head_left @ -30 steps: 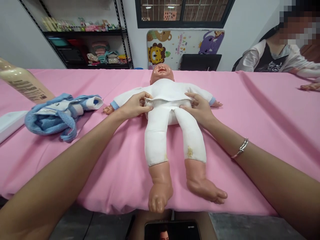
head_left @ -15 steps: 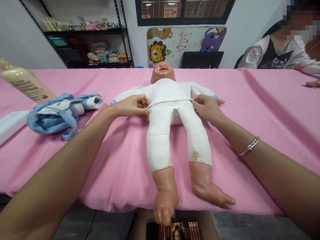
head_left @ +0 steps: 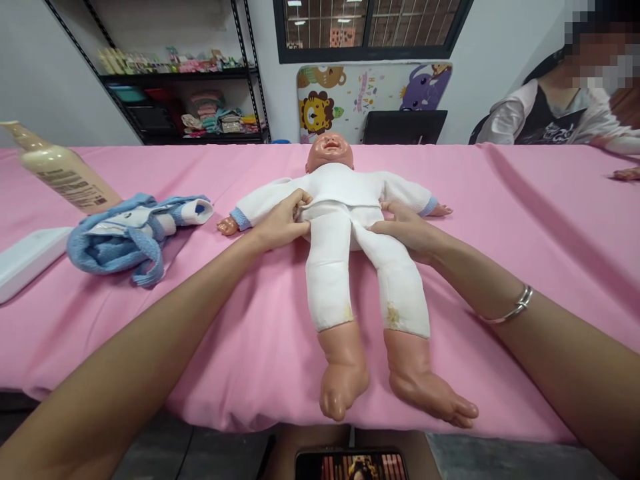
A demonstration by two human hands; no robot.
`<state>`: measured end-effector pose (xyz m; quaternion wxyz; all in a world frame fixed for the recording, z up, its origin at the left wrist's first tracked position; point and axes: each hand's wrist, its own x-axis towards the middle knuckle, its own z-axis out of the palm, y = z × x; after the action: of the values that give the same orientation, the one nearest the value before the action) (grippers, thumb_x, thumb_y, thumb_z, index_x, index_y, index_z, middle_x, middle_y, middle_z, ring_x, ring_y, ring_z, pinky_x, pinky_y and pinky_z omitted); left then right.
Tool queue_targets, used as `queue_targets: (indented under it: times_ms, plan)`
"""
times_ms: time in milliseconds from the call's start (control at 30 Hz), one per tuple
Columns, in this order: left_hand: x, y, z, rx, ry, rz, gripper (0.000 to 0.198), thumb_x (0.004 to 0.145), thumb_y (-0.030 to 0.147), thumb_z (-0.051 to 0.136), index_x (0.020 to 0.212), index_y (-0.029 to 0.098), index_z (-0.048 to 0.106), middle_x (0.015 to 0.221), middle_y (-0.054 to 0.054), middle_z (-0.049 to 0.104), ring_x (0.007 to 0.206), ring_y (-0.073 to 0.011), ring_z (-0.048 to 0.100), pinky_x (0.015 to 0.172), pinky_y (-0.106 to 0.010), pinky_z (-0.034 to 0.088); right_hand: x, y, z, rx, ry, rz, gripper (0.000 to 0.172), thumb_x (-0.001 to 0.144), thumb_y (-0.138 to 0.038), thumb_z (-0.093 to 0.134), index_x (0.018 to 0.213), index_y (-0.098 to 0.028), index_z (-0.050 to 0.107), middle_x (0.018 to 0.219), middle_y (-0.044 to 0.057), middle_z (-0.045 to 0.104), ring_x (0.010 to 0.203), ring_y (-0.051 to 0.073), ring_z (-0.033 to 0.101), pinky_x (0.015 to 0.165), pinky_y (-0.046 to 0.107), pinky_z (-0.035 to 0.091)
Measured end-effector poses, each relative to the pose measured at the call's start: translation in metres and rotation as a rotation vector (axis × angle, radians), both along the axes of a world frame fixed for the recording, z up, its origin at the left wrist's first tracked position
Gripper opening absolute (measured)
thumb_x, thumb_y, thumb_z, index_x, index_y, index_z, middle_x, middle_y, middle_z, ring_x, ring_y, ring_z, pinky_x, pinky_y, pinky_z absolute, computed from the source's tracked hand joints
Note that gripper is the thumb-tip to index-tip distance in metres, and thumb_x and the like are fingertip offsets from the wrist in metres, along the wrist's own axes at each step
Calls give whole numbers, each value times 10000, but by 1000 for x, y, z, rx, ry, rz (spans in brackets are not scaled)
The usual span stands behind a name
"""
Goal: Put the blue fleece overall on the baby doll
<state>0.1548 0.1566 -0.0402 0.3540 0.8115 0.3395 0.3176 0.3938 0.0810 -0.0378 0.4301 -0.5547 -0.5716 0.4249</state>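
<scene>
A baby doll (head_left: 345, 220) in a white top and white trousers lies on its back on the pink table (head_left: 500, 220), feet toward me. My left hand (head_left: 283, 220) grips the doll's left hip, fingers pinched on the white cloth at the waist. My right hand (head_left: 405, 227) holds the other hip, fingers curled on the trousers' waistband under the hem of the top. A silver bangle (head_left: 513, 310) sits on my right wrist.
A crumpled blue and white garment (head_left: 133, 233) lies left of the doll. A cream lotion bottle (head_left: 60, 175) and a white flat pack (head_left: 27, 257) stand at the far left. Another person (head_left: 555, 110) sits at the far right corner. A phone (head_left: 350, 463) lies below the table edge.
Both hands have moved from the hem of the top down to the trousers' waist. The doll has slid slightly away from me, feet nearer together.
</scene>
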Motion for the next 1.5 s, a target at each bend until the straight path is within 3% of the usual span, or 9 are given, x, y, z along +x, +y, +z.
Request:
queue_targets:
  times_ms: [200, 500, 667, 833, 967, 1167, 1233, 1367, 1500]
  plan:
    - [-7, 4, 11, -68, -3, 59, 255, 568, 202, 574, 805, 185, 481, 668, 42, 461, 612, -111, 429, 552, -227, 321, 5, 2, 2, -182, 145, 67, 562, 677, -251, 735, 1194, -133, 548, 998, 130, 656, 744, 203, 645, 605, 314, 545]
    - [-13, 0, 20, 166, 249, 152, 161, 605, 249, 604, 643, 180, 464, 653, 35, 467, 667, -131, 419, 613, -259, 294, 10, 13, -15, 32, 44, -153, 374, 662, -372, 777, 849, -127, 564, 748, 29, 585, 626, 76, 512, 528, 170, 397]
    - [-17, 0, 23, 100, 340, 183, 211, 616, 222, 623, 568, 188, 420, 559, 47, 434, 563, -110, 387, 550, -260, 272, 13, 15, -16, 110, -68, -187, 318, 706, -397, 701, 714, -117, 550, 672, 19, 514, 584, 51, 418, 514, 169, 311]
    - [-17, -3, 25, -99, 406, 122, 138, 681, 215, 576, 596, 195, 468, 564, 19, 574, 487, -120, 486, 491, -258, 337, 10, 12, -10, 117, -70, -185, 265, 729, -345, 655, 663, -128, 519, 637, 14, 473, 566, 52, 368, 514, 188, 274]
    - [-19, -2, 25, -111, 455, 152, 153, 685, 241, 594, 609, 193, 470, 599, 0, 596, 537, -149, 560, 519, -268, 391, 7, 12, -9, 116, -24, -319, 219, 682, -236, 681, 813, -138, 536, 814, 29, 573, 692, 89, 508, 617, 207, 404]
    - [-18, 0, 21, -75, 249, 256, 455, 584, 201, 701, 956, 195, 438, 756, 33, 544, 664, -129, 531, 571, -235, 393, 9, 16, -18, 88, 8, -320, 539, 655, -127, 608, 1186, -147, 515, 1166, 83, 587, 919, 148, 598, 724, 239, 495]
    - [-15, -2, 21, -161, 133, 183, 529, 569, 164, 674, 1025, 194, 408, 783, 44, 518, 657, -108, 518, 573, -218, 397, 10, 17, -21, 124, -37, -298, 453, 675, -126, 604, 1127, -141, 576, 1123, 80, 611, 892, 139, 603, 710, 220, 489]
    - [-11, -5, 20, -215, 29, 90, 343, 550, 148, 634, 836, 177, 449, 748, 35, 524, 658, -93, 498, 579, -200, 371, 10, 20, -16, 167, -34, -333, 105, 744, -206, 609, 814, -128, 626, 833, 62, 632, 692, 111, 563, 621, 219, 473]
    - [-12, -3, 21, -119, 189, 88, 233, 568, 164, 611, 747, 179, 463, 672, 41, 494, 619, -99, 465, 564, -218, 338, 14, 17, -1, 170, 22, -363, 71, 690, -121, 605, 760, -130, 605, 739, 47, 599, 668, 107, 561, 605, 213, 488]
